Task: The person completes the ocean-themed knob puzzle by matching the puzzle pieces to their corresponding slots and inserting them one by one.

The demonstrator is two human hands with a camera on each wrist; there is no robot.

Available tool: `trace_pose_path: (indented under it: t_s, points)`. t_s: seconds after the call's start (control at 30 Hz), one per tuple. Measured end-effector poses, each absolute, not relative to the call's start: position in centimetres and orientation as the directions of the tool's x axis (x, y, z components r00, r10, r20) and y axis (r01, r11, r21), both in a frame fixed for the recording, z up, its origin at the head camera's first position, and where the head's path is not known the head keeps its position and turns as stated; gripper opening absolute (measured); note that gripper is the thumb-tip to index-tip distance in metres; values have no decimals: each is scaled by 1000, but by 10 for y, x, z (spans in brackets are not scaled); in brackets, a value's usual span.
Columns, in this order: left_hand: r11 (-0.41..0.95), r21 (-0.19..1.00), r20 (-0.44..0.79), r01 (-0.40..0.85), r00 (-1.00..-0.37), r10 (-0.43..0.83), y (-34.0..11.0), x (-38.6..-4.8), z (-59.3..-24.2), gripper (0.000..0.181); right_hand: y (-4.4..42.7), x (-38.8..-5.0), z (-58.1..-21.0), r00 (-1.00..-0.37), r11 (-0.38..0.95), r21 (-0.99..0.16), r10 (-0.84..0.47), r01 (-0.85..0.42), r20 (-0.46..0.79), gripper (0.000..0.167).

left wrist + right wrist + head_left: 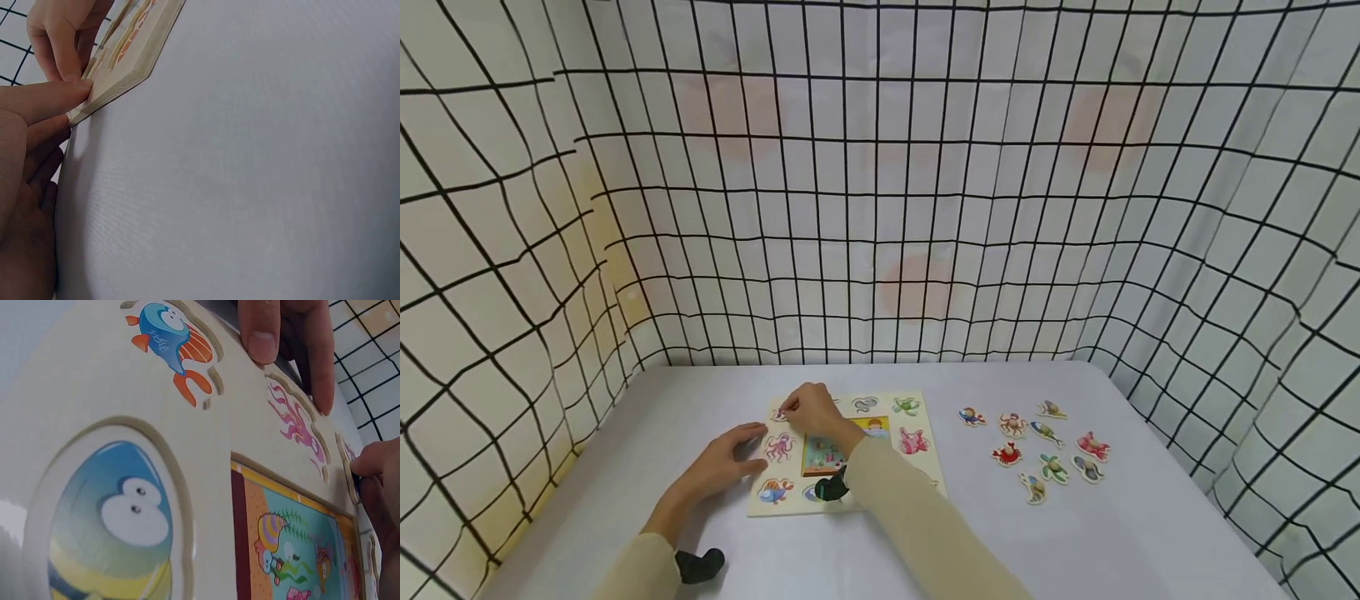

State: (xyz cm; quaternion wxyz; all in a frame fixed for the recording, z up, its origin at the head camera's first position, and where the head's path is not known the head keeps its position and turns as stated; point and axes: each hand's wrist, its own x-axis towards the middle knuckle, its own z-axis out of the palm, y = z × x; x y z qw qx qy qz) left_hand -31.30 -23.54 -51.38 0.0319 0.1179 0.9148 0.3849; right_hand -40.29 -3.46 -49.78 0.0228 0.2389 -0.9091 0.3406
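Note:
A wooden peg puzzle board [842,504] lies on the table, with shaped recesses of sea animals around a framed picture [294,550]. At its upper left recess my right hand [816,411] pinches a small puzzle piece, mostly hidden by the fingers. My left hand [727,461] rests against the board's left edge, its thumb [62,99] touching the board and its fingers spread beside the edge. Between thumb and forefinger lies the pink octopus recess [297,422]. The blue fish recess [165,337] sits nearer to me.
Right of the board several loose pieces lie spread on the white table [1022,542], among them a red crab [1007,454], a green turtle [1053,468] and a pink piece [1093,447]. A black grid net [880,217] encloses the table at the back and sides.

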Motion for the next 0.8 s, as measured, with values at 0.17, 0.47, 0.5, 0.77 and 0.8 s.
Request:
trace_pose_path:
  t_s: [0.17, 0.47, 0.5, 0.77, 0.8]
  points:
    - [666, 712, 50, 221, -962, 267, -233, -310, -511, 65, -37, -403, -498, -875, 689, -552, -447, -471, 189, 13]
    - [661, 717, 53, 221, -963, 265, -235, -309, -507, 64, -37, -399, -489, -879, 712, -538, -461, -450, 125, 14]
    - [661, 720, 47, 213, -965, 260, -234, -310, -507, 65, -38, -400, -490, -880, 714, -539, -458, -447, 123, 14]
    - [667, 716, 42, 206, -966, 254, -232, -310, -510, 67, -31, -401, -488, -878, 724, -522, -465, -451, 114, 18]
    - [667, 717, 41, 203, -967, 250, -232, -310, -510, 67, -29, -401, -487, -874, 714, -533, -473, -455, 113, 19]
